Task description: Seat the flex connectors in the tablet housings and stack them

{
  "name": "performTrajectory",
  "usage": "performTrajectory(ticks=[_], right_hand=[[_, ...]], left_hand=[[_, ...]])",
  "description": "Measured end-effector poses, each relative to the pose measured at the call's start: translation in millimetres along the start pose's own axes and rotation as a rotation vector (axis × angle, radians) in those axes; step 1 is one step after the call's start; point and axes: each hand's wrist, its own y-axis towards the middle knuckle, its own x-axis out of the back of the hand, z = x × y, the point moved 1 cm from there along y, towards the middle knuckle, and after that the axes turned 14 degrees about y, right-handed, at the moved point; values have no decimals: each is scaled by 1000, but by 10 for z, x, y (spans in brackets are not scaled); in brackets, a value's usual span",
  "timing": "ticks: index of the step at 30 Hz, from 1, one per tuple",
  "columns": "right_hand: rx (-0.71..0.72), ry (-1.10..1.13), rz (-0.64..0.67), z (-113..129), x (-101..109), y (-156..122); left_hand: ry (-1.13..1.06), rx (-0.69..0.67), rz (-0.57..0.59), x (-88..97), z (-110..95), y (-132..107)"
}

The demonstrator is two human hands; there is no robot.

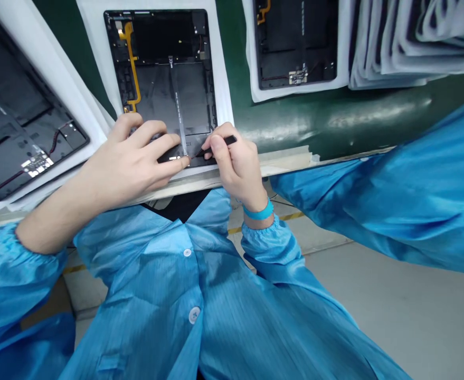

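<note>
An opened tablet housing (194, 95) lies in front of me on a white foam sheet (224, 89). An orange flex cable (132, 68) runs down its left side and a grey ribbon cable (179, 105) down its middle. My left hand (136, 158) rests over the lower left of the housing, fingers spread, one fingertip at the ribbon cable's lower end. My right hand (235, 163) pinches black tweezers (227, 141), their thin tip pointing left toward that fingertip. Fingers hide part of the housing's lower edge.
Another opened housing (10, 121) lies at the left and a third (295, 47) at the upper right. Stacked white foam sheets (398, 58) stand at the far right on the green mat (287, 121). A co-worker's blue sleeve (394, 184) reaches in from the right.
</note>
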Motion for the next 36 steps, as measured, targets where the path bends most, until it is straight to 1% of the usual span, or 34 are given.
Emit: performTrajectory(ticks=[5,7,9,12,16,22,26,29,32,34,36], right_hand=[[-14,17,23,9,6,12],[-11,18,31,11,6,16],[-6,13,35,13,7,18],[3,4,36,16,7,16],[22,2,38,7,3,15],[34,-26,46,-10,3,25],[82,-83,55,-10,-4,30],[97,-103,97,-8,-5,74],[81,-134,198,-19,26,170],[82,-158,254,-7,68,232],[97,-162,260,57,115,263]], left_hand=[[39,-16,-45,0,20,32],[-5,5,-4,-6,29,41],[-97,27,43,-6,38,49],[-183,38,68,10,52,61],[-118,13,100,43,67,79],[9,-53,30,70,90,115],[10,-42,29,92,94,129],[43,-58,29,75,105,138],[30,-59,44,-19,125,150],[-52,-16,32,-56,122,156],[-80,40,-9,-9,91,152]])
